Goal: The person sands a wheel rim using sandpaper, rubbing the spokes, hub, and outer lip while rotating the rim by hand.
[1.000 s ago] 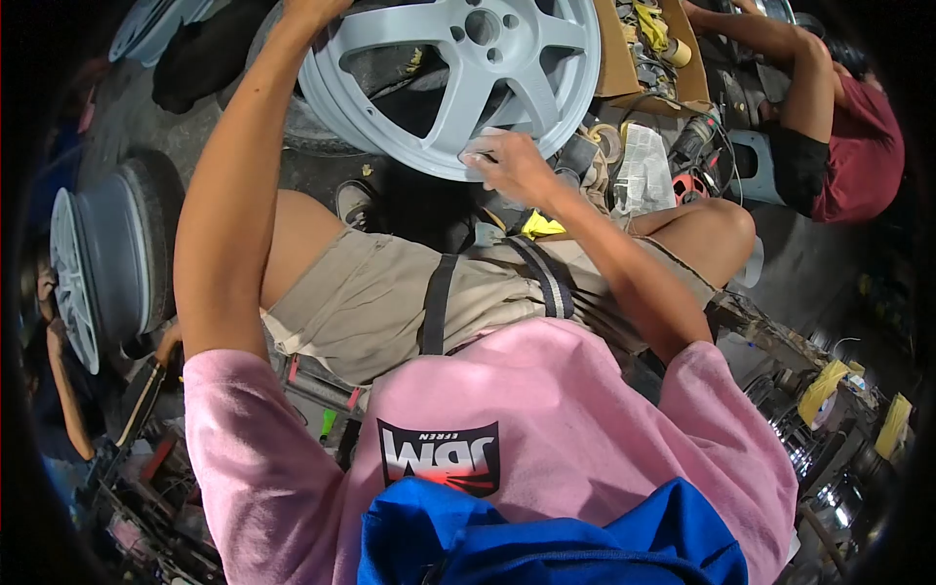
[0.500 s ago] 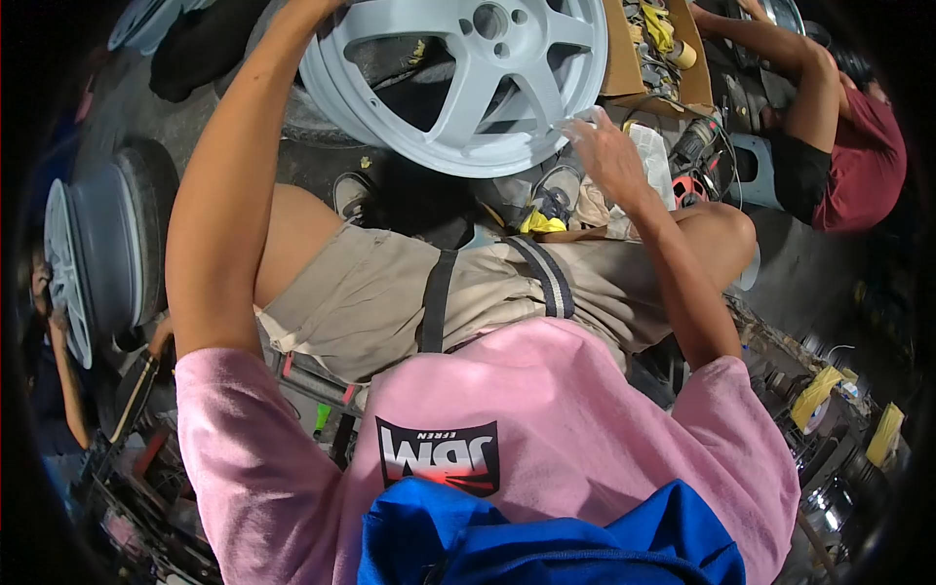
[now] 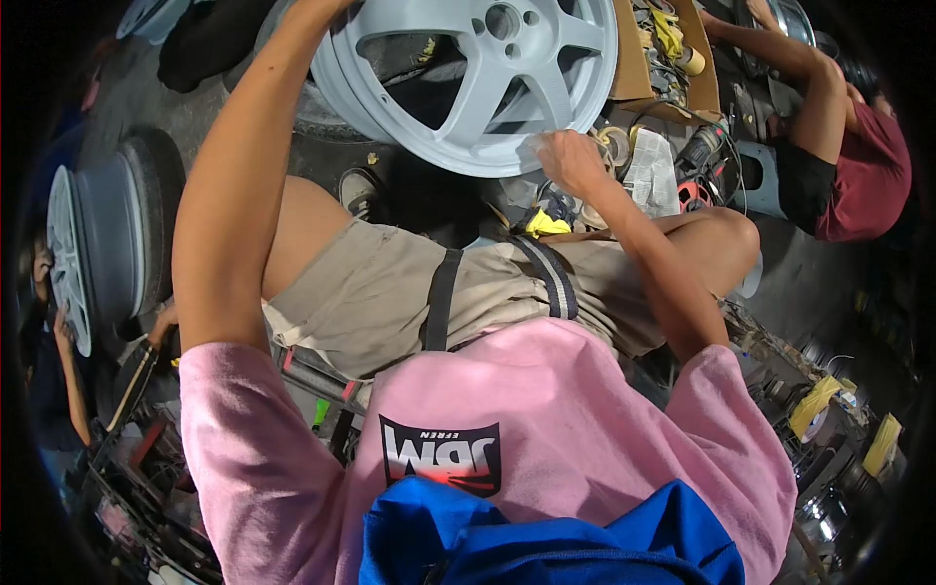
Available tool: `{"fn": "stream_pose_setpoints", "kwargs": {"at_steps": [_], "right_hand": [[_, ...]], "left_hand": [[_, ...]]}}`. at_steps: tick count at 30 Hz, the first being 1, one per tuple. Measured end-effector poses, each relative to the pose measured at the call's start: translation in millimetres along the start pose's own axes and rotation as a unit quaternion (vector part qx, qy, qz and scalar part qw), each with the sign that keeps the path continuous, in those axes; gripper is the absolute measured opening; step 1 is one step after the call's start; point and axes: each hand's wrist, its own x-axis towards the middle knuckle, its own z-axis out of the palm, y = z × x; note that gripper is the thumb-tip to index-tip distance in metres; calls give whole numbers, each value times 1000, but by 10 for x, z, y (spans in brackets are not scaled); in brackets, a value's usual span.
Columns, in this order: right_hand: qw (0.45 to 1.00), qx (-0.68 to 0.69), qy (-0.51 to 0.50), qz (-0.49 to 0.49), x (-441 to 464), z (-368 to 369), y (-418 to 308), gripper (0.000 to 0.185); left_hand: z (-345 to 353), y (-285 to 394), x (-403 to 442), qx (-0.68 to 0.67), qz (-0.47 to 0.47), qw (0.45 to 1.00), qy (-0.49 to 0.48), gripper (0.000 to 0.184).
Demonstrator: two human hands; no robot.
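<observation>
Alloy wheel (image 3: 477, 93) at the top centre of my feed, out past the wearer's knees, its spoked face turned up toward the camera and its upper edge cropped away. What looks like a tyre (image 3: 318, 109) lies behind it on the floor.

The right hand (image 3: 573, 160) is at the lower right of the rim, fingers bent around what I take for a thin pale sheet (image 3: 535, 144) — blur keeps me from naming its material. I can't tell how the left hand is set: the left forearm (image 3: 255, 109) runs up to the wheel's left side, and the hand itself falls outside the view.

As for progress, I see an even, pale grey-blue finish on the spokes and the front lip, with the hub hole and lug holes bare and no tyre mounted. My judgement is that the surface is partway through being worked by hand, but I can't separate finished stretches from those left over; the top remains unseen.

For lettering, the patch (image 3: 441, 456) on the pink shirt (image 3: 585, 409) reads "JDM" with a smaller "EFREN" — both upside down to me. Print on the newspaper (image 3: 651, 174) beside the cardboard box (image 3: 627, 49) is too small to read, and I find no legible maker's mark on the wheel.
</observation>
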Motion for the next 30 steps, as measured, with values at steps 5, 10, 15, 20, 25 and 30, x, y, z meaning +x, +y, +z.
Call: {"fn": "stream_pose_setpoints", "kwargs": {"at_steps": [5,10,15,20,25,30], "right_hand": [[998,-8,-38,44,9,-36,0,24],[989,130,21,61,-50,31,-116,23],[995,81,32,38,61,187,-69,22],[988,150,-19,-38,144,-102,-655,24],[981,159,41,-107,15,46,-194,26],[986,165,11,-28,147,0,-570,24]], "left_hand": [[62,-94,65,6,36,999,-1,45],[-79,60,-6,12,10,1000,-26,40],[37,-33,56,14,17,1000,-9,40],[108,-139,84,58,36,998,12,42],[48,-88,32,18,51,999,8,45],[90,-170,89,61,30,998,-12,45]]}}
